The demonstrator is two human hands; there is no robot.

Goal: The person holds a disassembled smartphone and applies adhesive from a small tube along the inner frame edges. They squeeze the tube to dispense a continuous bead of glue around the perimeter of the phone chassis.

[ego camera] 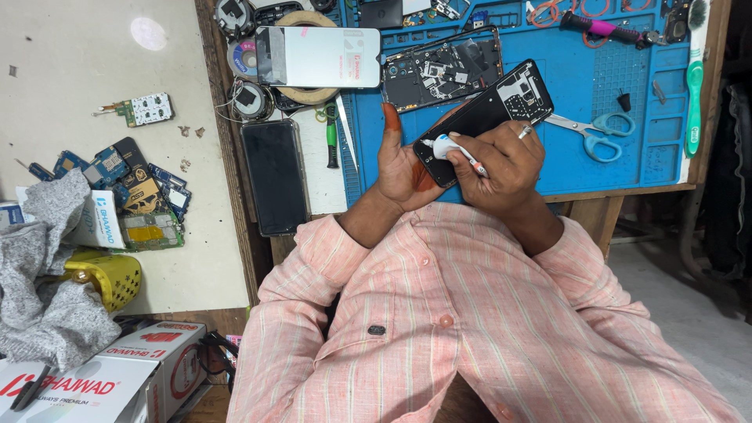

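Looking down over the counter (117, 70), I see a blue work mat (580, 168) at the far right, and over its near edge both hands work on a black phone frame (486, 117). My left hand (399, 160) cups the frame's near left end, its grip wrapped around that edge with the thumb upright. My right hand (501, 160) is clenched on a small white tube (454, 147) whose nozzle touches the frame's near corner. I judge the main risk to be too hard a squeeze, which would flood the edge, or a tilt of the frame, held above the mat rather than resting on it. An opened phone (440, 70) and blue-handled scissors (594, 131) lie just beyond. Red-and-white cartons (94, 376) sit at the near left corner, and a white packet with blue lettering (98, 219) lies beside a pile of circuit boards (141, 196).
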